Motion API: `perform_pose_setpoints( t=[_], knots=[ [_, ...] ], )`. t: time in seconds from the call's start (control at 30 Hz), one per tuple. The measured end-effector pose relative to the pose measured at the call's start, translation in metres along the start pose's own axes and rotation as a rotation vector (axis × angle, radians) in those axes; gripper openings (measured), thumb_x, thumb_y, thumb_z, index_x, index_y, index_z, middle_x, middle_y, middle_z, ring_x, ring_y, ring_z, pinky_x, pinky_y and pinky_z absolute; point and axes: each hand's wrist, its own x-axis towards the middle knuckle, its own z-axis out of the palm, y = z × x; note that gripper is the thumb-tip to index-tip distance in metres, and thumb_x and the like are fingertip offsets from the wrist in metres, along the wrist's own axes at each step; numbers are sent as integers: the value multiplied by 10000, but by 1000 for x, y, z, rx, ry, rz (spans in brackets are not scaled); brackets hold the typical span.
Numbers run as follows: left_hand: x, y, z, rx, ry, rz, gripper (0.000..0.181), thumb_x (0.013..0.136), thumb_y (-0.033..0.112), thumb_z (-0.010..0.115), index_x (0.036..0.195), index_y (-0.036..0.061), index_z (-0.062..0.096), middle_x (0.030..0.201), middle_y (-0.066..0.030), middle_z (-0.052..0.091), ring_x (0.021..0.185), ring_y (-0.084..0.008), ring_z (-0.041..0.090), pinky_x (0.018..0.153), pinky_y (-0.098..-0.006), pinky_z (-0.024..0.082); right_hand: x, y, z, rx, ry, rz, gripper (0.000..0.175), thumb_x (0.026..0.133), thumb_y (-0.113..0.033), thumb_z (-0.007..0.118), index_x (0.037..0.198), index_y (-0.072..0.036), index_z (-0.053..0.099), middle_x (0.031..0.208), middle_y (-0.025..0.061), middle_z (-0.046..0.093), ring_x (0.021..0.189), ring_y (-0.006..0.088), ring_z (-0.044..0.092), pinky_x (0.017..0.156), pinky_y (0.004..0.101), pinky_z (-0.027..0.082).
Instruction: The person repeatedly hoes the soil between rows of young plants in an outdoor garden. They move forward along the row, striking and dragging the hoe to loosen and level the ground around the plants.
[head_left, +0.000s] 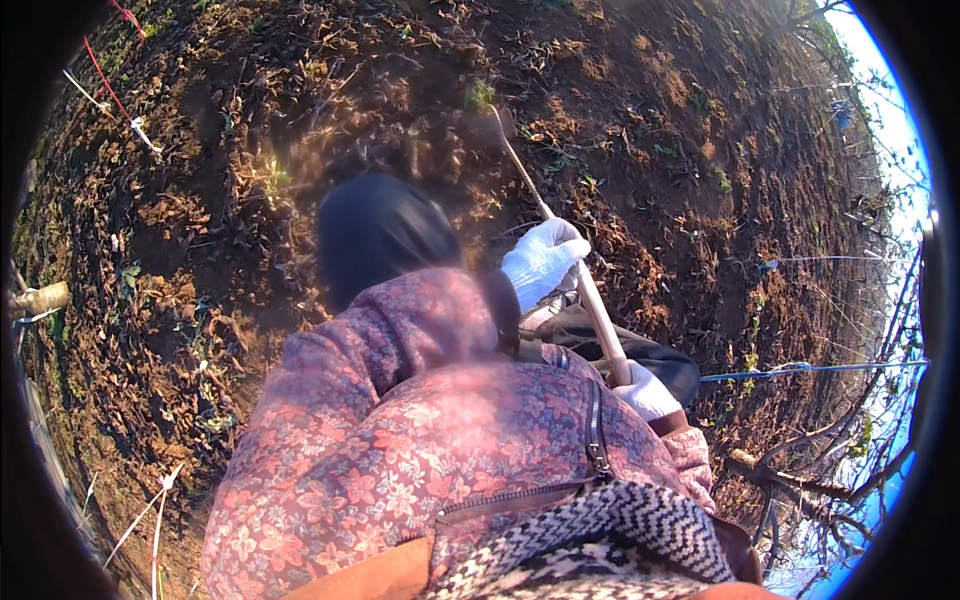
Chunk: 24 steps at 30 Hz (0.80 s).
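A long-handled tool with a pale wooden handle (598, 315), apparently a hoe, slants across the ground in front of me. My left hand (546, 255), in a white knitted glove, is wrapped around the middle of the handle. Lower down, my right hand (646, 391) wears a white glove too and grips the butt end near my right thigh. Past the left hand, the thinner far part of the shaft (521, 163) reaches to the soil. The tool's head (504, 124) is blurred against brown earth, beside a small green plant (479, 95).
Dry leaves and weeds cover the soil (247, 187). My dark-clad left knee (386, 236) juts forward. Red string (105, 79) crosses the upper left. On the right, a taut blue cord (765, 373) runs near bare branches (795, 480). A cut stub (41, 298) stands far left.
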Motion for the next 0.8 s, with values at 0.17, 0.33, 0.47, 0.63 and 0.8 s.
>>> perform_pose_setpoints(
  t=[0.17,0.33,0.47,0.63,0.8],
  knots=[
    [-6,3,-5,35,23,40,131,963,155,616,986,34,573,768,-39,591,648,-119,567,567,-272,486,79,-76,9,211,-156,-54,326,801,-57,690,1110,-25,592,744,11,591,499,105,519,445,244,424],
    [-3,9,-10,33,84,99,134,978,156,619,1041,44,582,821,-29,611,681,-105,581,597,-264,510,143,-168,32,207,-124,-283,353,821,-87,693,1150,-19,584,832,10,613,645,123,593,563,260,493],
    [3,15,-10,51,181,82,127,967,115,613,1061,39,576,832,-30,604,696,-106,580,611,-276,516,177,-224,28,-642,359,-450,415,840,-183,658,1171,40,543,999,250,691,912,396,695,798,440,551],
    [2,15,-7,73,64,74,188,974,159,625,1120,48,586,839,-19,598,730,-97,583,645,-264,518,218,-211,35,-849,345,-304,409,882,-233,636,1175,27,520,1062,288,685,1009,432,685,840,486,539],
    [4,12,1,100,81,11,160,963,171,636,1051,45,594,807,-15,600,659,-88,568,591,-248,499,193,-122,26,-729,218,-344,440,955,-355,597,1204,-6,501,1048,285,683,971,439,683,825,490,531]
  ],
)
